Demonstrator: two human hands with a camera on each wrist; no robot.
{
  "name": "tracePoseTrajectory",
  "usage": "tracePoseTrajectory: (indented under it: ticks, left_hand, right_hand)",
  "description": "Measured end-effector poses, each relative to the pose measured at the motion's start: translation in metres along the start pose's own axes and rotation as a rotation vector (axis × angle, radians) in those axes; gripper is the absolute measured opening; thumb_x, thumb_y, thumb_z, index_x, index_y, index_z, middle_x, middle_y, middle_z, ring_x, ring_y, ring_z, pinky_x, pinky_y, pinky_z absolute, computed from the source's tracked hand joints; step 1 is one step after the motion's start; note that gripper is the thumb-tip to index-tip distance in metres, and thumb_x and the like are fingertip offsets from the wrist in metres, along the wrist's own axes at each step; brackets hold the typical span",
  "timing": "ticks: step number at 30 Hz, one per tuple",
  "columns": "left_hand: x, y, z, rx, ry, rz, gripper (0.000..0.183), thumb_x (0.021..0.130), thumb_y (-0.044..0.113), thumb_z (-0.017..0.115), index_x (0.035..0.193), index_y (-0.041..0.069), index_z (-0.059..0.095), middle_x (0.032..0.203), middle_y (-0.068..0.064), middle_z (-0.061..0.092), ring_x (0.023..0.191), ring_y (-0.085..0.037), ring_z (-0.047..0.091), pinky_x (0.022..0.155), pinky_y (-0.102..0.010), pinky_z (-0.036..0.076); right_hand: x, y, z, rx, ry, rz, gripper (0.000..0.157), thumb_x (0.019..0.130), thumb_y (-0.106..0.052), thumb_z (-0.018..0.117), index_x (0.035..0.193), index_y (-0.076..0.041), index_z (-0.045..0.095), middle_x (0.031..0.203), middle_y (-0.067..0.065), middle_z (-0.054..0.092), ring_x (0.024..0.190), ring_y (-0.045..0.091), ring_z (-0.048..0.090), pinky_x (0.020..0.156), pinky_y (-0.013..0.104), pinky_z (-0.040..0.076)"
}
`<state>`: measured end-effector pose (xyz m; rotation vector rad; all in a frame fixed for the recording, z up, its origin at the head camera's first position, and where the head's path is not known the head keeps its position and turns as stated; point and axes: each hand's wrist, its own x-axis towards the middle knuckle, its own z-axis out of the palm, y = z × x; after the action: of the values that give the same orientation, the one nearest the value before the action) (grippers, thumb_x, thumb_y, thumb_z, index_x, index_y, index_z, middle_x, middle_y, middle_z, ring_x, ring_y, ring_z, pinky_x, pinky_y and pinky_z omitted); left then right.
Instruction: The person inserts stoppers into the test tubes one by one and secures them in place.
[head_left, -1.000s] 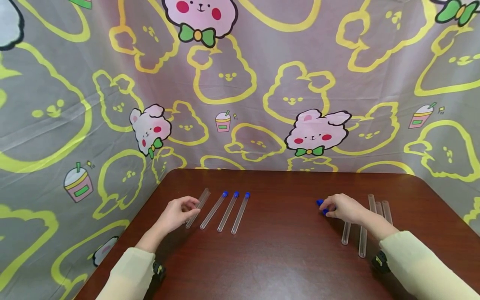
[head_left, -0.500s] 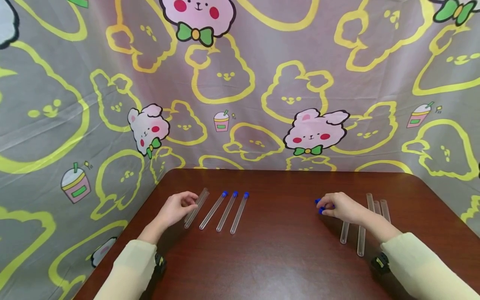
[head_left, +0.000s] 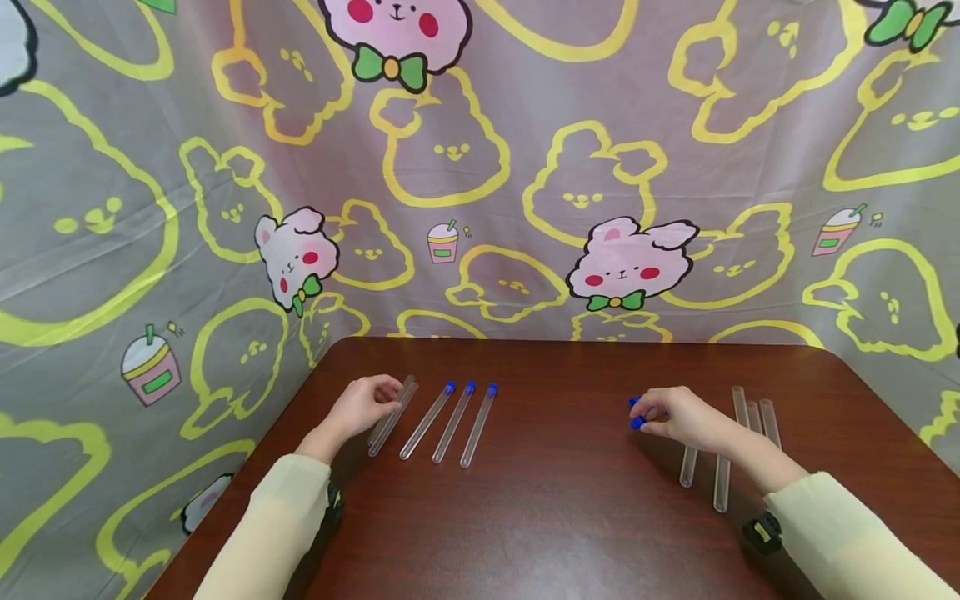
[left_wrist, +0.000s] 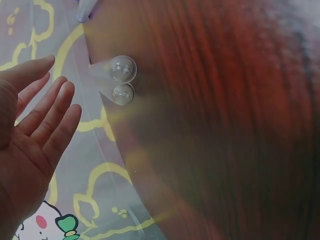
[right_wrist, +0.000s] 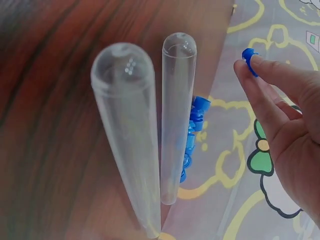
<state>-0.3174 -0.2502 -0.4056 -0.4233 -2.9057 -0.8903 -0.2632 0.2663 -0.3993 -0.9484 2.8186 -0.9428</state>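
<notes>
In the head view my right hand point(head_left: 678, 417) pinches a blue cap point(head_left: 637, 422) between thumb and fingertips, and the right wrist view shows this cap point(right_wrist: 250, 61) too. A pile of loose blue caps point(right_wrist: 199, 110) lies near that hand, partly behind a test tube point(right_wrist: 176, 115). At the left, my left hand point(head_left: 365, 410) hovers beside two uncapped clear test tubes point(head_left: 386, 429), fingers loosely bent and holding nothing. The left wrist view shows those fingers apart from the round tube ends point(left_wrist: 122, 69). To their right lie three test tubes point(head_left: 453, 429) with blue caps on.
Several uncapped test tubes point(head_left: 722, 483) lie at the right, partly under the right forearm. The brown wooden table point(head_left: 540, 500) meets a patterned cloth point(head_left: 517, 192) at its back and left edges. Both wrists carry a small black device point(head_left: 763, 532).
My right hand has shifted slightly left with the blue cap between its fingertips. The left hand has moved a little forward along the two uncapped tubes, which stay in place.
</notes>
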Motion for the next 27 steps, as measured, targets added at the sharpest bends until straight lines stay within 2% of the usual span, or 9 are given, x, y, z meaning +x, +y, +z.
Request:
tracePoseTrajectory:
  ticks: [17,27]
  left_hand:
    - [0.013,-0.007,0.007,0.047,-0.030,-0.008,0.024,0.079,0.005,0.079,0.101,0.003,0.069,0.085,-0.003,0.065,0.077,-0.018,0.060,0.069,-0.037,0.050]
    - [0.013,-0.001,0.014,0.092,-0.052,-0.021,0.023,0.078,0.007,0.080,0.098,0.004,0.070,0.081,0.000,0.064,0.074,-0.016,0.059,0.068,-0.037,0.049]
  right_hand:
    - [-0.007,-0.005,-0.001,0.009,0.015,0.006,0.018,0.083,0.001,0.074,0.100,-0.001,0.068,0.088,-0.003,0.066,0.079,0.011,0.064,0.068,0.022,0.053]
    - [-0.012,-0.007,0.000,-0.007,0.035,-0.010,0.018,0.083,-0.001,0.075,0.099,-0.004,0.069,0.088,-0.004,0.067,0.080,0.011,0.065,0.069,0.023,0.053]
